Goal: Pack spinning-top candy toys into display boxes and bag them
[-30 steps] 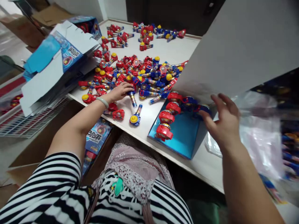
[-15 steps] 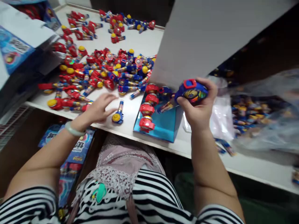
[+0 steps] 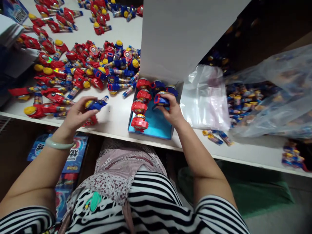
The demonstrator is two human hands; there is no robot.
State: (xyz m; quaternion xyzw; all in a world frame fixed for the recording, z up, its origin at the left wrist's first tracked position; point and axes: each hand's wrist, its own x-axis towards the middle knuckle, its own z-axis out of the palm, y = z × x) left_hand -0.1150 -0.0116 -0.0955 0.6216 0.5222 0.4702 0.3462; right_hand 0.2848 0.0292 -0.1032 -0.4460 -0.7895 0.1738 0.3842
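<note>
My left hand is closed on a blue toy with a yellow knob and a short clear tube, held just above the white table near its front edge. A red toy lies just below those fingers. My right hand grips another blue toy by its round body, inside the blue display box. Red toys stand in a column along the box's left side. Blue toys stand at its back; the held toy's lower part is hidden.
Many loose red and blue toys cover the table at left. The box's tall white lid rises behind it. Right of the box lie clear plastic bags, several loose tubes and a big bag of tubes. Printed boxes sit below.
My right hand has brought its blue toy left and down into the box. My left hand has picked up the blue toy from the table. The view has shifted to the right.
</note>
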